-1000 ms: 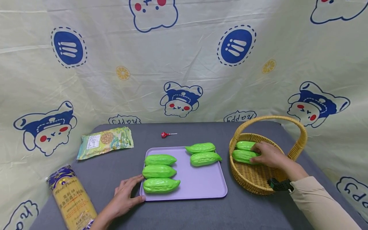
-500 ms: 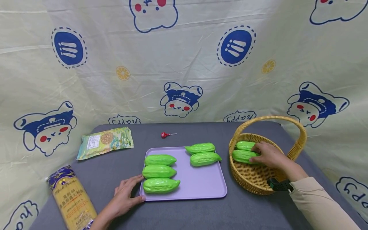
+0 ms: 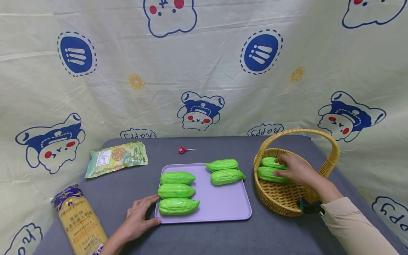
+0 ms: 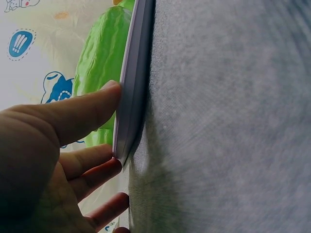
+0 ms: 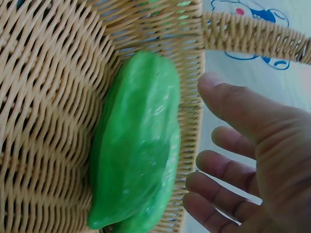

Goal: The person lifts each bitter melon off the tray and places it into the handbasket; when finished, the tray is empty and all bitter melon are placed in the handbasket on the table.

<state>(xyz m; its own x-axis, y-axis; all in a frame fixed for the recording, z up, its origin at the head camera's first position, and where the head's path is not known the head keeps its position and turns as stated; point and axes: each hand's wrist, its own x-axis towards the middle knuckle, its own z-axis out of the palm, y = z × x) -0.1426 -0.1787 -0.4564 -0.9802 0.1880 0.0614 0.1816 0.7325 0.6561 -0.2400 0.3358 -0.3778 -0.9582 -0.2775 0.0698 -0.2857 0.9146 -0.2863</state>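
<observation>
My left hand (image 3: 139,216) rests at the left front corner of a lilac tray (image 3: 220,205). Its thumb (image 4: 92,107) and fingertips touch the rim in the left wrist view. Three green bitter melons (image 3: 178,206) lie in a column on the tray's left side, and two more bitter melons (image 3: 227,176) at its back right. Inside a wicker basket (image 3: 274,202) two bitter melons (image 3: 271,174) lie side by side. My right hand (image 3: 298,170) is over them, fingers spread; the right wrist view shows a gap between it and the nearer bitter melon (image 5: 141,141).
The basket's tall handle (image 3: 333,156) arches above its rim. A red lollipop (image 3: 182,150) lies behind the tray. To the left are a green-yellow snack packet (image 3: 118,158) and a yellow bag of pasta (image 3: 81,223). A printed sheet (image 3: 204,63) hangs behind the table.
My right hand has let go of the bitter melon in the basket and lifted slightly, so more of it shows. The left hand and the tray have stayed put.
</observation>
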